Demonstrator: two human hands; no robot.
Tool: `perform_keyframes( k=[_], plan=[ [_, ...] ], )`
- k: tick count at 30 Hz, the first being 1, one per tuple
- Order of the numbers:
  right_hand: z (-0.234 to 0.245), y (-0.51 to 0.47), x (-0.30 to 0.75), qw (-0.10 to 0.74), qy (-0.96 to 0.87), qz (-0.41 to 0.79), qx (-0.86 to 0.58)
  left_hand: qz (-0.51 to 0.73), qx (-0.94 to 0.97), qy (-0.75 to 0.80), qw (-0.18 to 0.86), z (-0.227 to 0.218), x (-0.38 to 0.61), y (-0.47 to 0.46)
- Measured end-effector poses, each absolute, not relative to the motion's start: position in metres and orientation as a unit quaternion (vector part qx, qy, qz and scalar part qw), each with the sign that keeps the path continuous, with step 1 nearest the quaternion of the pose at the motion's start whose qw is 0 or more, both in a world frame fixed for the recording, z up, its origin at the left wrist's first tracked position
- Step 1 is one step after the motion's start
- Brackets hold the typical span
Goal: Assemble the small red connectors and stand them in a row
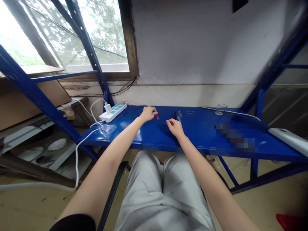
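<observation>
Pinching a small red piece point(156, 115) with a clear end, the left hand point(149, 113) is clamped on it over the blue table point(192, 134). The piece looks light, stiff and smooth, probably plastic, so it could slip; the red body seems the better hold, the clear end perhaps more fragile. The right hand point(175, 126) has its fingers curled in; I cannot tell whether they meet or grip anything. Just beyond it are a black-and-red piece point(175, 115) and some clear pieces point(179, 115). No brand, label or writing is readable, even on the power strip point(113, 112).
</observation>
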State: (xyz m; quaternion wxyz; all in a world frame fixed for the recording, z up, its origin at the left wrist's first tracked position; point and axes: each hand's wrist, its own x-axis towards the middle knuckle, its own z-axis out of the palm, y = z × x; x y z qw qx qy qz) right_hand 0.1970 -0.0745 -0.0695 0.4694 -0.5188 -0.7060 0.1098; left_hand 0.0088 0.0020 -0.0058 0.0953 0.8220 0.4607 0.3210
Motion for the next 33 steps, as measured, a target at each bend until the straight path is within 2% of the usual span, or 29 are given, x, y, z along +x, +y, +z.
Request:
perform_keyframes(
  k=[7,11,24,33],
  plan=[
    [-0.071,-0.073,0.195,0.498,-0.707,0.109,-0.490,0.567,0.656,0.428,0.256,-0.041,0.039,-0.039],
    [-0.070,-0.074,0.194,0.510,-0.710,0.126,-0.469,0.642,0.561,0.385,0.354,-0.065,0.052,-0.046],
    [-0.071,-0.075,0.195,0.498,-0.705,0.131,-0.488,0.583,0.560,0.364,0.463,-0.069,0.052,-0.068],
    [-0.073,-0.075,0.195,0.476,-0.706,0.120,-0.510,0.552,0.582,0.380,0.461,-0.070,0.052,-0.070]
  ],
)
